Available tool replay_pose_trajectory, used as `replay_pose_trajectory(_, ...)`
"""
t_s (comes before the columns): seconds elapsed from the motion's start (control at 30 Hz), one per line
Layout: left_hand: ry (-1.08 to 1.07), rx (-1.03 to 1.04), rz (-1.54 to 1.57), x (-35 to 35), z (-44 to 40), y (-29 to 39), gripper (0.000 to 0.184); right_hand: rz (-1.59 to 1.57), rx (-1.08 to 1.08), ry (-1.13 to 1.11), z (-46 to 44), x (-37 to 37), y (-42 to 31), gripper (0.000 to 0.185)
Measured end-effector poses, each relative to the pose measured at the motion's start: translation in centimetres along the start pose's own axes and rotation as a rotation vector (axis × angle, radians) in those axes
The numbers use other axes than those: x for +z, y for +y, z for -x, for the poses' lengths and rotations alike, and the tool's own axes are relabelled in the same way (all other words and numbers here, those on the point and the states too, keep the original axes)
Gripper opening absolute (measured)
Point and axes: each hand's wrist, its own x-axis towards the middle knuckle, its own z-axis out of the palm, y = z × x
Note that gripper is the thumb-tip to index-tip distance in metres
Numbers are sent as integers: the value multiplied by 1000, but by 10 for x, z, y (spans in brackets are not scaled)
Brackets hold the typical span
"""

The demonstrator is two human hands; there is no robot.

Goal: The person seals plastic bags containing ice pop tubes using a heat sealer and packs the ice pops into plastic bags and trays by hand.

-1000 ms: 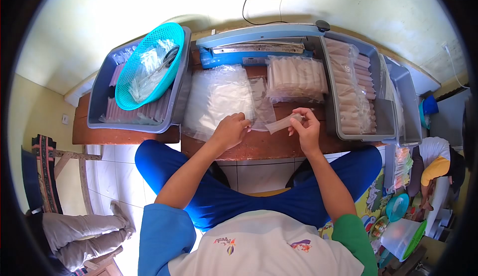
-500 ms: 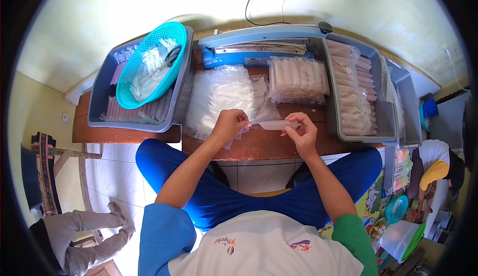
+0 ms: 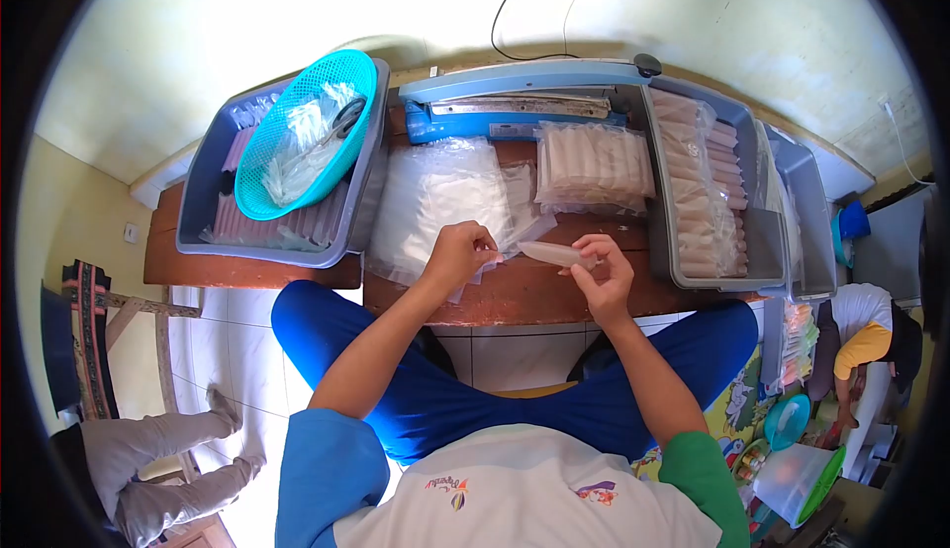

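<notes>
Between the fingers of my right hand point(image 3: 604, 273) is a pale filled plastic tube point(image 3: 554, 253), its free end pointing left. My left hand point(image 3: 462, 256) pinches the corner of a clear plastic bag just left of that tube. Beneath and behind my left hand lies a stack of clear plastic bags point(image 3: 435, 192) on the brown table point(image 3: 505, 301). Behind my right hand sits a bundle of packed pale tubes point(image 3: 594, 164).
A blue sealer point(image 3: 515, 103) stands at the back. At left, a turquoise basket point(image 3: 259, 202) rests on a grey bin point(image 3: 198, 192); another grey bin point(image 3: 727, 279) holds tubes at right. Two other people are at the far left and far right.
The tube in my right hand has swung from slanting to more level, pointing left. My left hand now pinches a bag corner lifted near the stack's front edge. The person at left has shifted.
</notes>
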Motion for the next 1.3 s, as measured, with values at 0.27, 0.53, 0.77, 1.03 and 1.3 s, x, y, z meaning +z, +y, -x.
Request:
replay_pose_trajectory(0.27, -143, -112, 217, 3, -4, -8, 14, 361, -282, -101, 4, 6, -3, 23)
replay_pose_trajectory(0.53, -228, -167, 315, 7, -9, -20, 12, 465, -364, -98, 7, 8, -8, 22)
replay_pose_trajectory(0.77, 76, 235, 20, 9, 2, 8, 8, 616, -523, -183, 7, 16, -9, 26)
replay_pose_trajectory(1.03, 213, 442, -74, 13, 6, 9, 10, 710, -657, -213, 12, 21, -9, 31)
replay_pose_trajectory(1.3, 285, 245, 7, 0, 0, 17, 8, 760, -605, -282, 18, 37, 8, 23)
